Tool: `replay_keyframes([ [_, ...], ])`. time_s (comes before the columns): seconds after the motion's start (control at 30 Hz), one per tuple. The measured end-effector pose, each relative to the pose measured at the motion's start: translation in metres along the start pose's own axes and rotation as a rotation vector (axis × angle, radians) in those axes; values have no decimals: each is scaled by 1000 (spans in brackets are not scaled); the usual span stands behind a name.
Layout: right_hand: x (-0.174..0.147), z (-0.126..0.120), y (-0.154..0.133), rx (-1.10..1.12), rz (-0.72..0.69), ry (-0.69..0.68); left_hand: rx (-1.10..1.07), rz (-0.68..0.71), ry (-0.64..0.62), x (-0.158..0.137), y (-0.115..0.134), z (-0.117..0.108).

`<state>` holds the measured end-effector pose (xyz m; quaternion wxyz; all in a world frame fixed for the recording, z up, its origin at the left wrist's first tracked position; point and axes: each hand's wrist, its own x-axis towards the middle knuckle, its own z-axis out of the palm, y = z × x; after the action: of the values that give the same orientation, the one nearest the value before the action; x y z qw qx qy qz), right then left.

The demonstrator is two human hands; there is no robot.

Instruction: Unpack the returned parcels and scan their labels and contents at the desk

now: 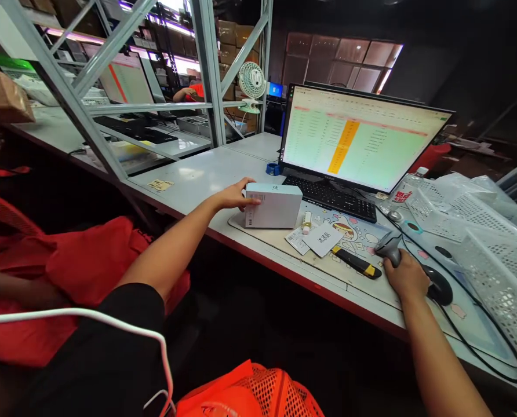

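My left hand (237, 196) grips the left end of a white box (272, 209) that stands on the desk mat, its top pale blue. Around the handle of a grey barcode scanner (389, 249) my right hand (408, 277) is closed, near the mat's right side. Between the hands lie a yellow-and-black utility knife (356, 262), a white card with printed characters (323, 238), a printed slip (297, 241) and a small bottle with a pale cap (306, 222). A black computer mouse (440, 286) sits just right of my right hand.
A monitor (358, 136) showing a spreadsheet stands behind a black keyboard (332, 194). White perforated baskets (497, 289), plastic wrap and a clear bottle (408, 185) crowd the right. The scanner's cable (493, 315) loops there. Grey rack posts (206, 69) rise at left; another person's arm (186, 92) shows beyond.
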<state>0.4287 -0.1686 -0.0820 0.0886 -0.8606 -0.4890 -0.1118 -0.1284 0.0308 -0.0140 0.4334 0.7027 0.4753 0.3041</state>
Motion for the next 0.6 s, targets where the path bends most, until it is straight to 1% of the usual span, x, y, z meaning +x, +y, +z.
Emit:
replay_keyframes([
  [0.1,-2,-1,0,1,5,-6,-61,-23,118,-13,-3,3],
  [0.2,-3,-1,-1,-3,6,-10,-171,5,193,-24,-4,7],
  [0.27,0,-2,1,-13,0,-26,-275,32,222,-30,0,12],
  [0.37,10,-13,3,-13,4,-115,-385,52,265,-37,13,25],
  [0.43,13,-32,4,18,-23,-175,-409,70,301,-39,25,37],
  [0.47,11,-46,2,54,-67,-189,-409,80,312,-40,31,45],
  [0.53,-4,-79,-5,182,-234,-208,-400,102,320,-39,43,62],
  [0.6,-30,-115,-18,354,-443,-247,-382,116,305,-36,53,82],
])
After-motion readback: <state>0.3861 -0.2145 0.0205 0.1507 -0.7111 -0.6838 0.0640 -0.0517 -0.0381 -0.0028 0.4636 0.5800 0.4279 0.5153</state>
